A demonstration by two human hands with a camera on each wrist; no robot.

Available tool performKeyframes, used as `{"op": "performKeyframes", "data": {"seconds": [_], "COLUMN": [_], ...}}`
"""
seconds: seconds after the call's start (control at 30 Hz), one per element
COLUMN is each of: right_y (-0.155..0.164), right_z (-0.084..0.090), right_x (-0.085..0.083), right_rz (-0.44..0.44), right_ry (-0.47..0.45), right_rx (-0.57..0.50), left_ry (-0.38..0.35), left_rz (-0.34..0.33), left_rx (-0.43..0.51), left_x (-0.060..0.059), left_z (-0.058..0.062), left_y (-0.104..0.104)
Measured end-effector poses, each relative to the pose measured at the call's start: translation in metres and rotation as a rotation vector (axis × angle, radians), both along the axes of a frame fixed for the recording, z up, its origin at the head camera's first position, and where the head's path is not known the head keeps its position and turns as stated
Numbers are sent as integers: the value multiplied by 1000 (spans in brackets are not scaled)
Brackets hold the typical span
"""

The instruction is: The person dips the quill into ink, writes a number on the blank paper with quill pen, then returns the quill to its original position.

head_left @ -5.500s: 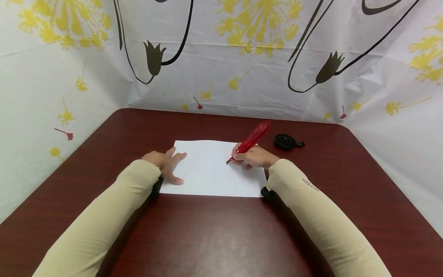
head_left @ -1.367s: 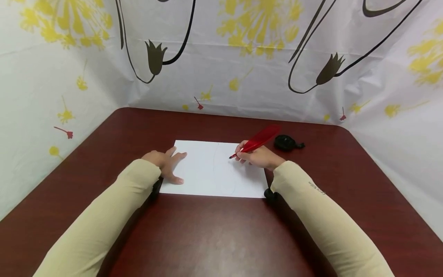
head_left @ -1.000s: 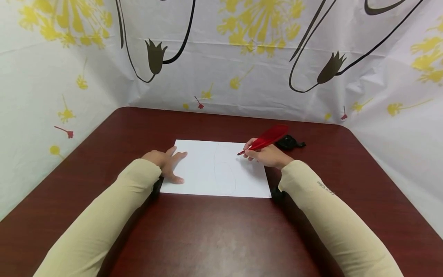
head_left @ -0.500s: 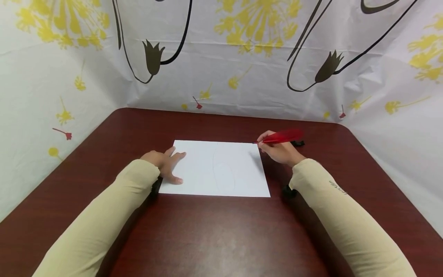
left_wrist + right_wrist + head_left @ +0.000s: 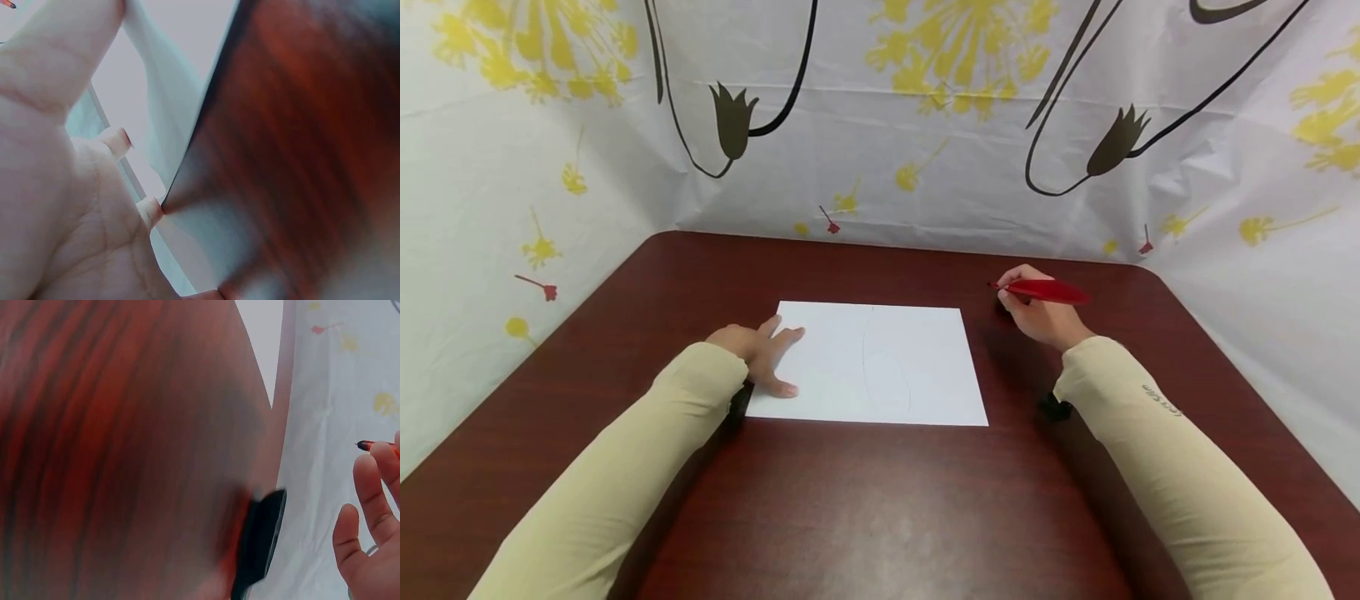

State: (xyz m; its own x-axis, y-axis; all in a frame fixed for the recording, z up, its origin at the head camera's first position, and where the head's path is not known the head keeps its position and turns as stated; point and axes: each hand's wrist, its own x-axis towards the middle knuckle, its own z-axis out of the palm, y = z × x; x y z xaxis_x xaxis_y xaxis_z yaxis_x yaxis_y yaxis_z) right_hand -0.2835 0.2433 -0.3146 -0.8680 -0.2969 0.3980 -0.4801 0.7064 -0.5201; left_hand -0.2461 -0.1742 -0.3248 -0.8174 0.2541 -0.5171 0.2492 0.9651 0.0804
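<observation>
A sheet of white paper (image 5: 827, 367) lies on the dark red-brown table, bearing thin, faint curved lines. My left hand (image 5: 752, 354) rests spread on the paper's left edge; in the left wrist view its palm (image 5: 94, 219) and the sheet's edge show close up. To the right of the sheet and off it, my right hand (image 5: 1041, 317) pinches a red feather quill pen (image 5: 1051, 291), its dark tip pointing left. Near that hand stands a black rounded object with a short stem (image 5: 261, 537), mostly hidden behind the hand in the head view; its kind is unclear.
The table (image 5: 865, 500) has rounded far corners. A white cloth (image 5: 820, 200) printed with yellow and dark flowers hangs behind and along both sides. Dark wrist-camera gear (image 5: 1056, 407) sits under the right sleeve.
My right hand has lifted the quill pen off the paper and moved it right and away, over to the black object, which it now covers. My left hand stays put.
</observation>
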Motion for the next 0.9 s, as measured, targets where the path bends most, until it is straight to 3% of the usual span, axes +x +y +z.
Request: {"op": "performKeyframes", "data": {"seconds": [0.27, 0.53, 0.67, 0.9], "right_y": [25, 43, 51, 66], "right_z": [4, 2, 3, 7], "right_x": [1, -3, -4, -5], "right_rz": [-47, -42, -54, -134], "right_ry": [85, 174, 186, 33], "right_rx": [34, 35, 91, 152], "left_ry": [-15, -11, -11, -7], "left_rz": [-24, -23, -19, -26], "left_rx": [-5, 1, 18, 34], "left_x": [-3, -15, -18, -20], "left_z": [0, -16, -20, -21], "left_y": [2, -6, -9, -9]}}
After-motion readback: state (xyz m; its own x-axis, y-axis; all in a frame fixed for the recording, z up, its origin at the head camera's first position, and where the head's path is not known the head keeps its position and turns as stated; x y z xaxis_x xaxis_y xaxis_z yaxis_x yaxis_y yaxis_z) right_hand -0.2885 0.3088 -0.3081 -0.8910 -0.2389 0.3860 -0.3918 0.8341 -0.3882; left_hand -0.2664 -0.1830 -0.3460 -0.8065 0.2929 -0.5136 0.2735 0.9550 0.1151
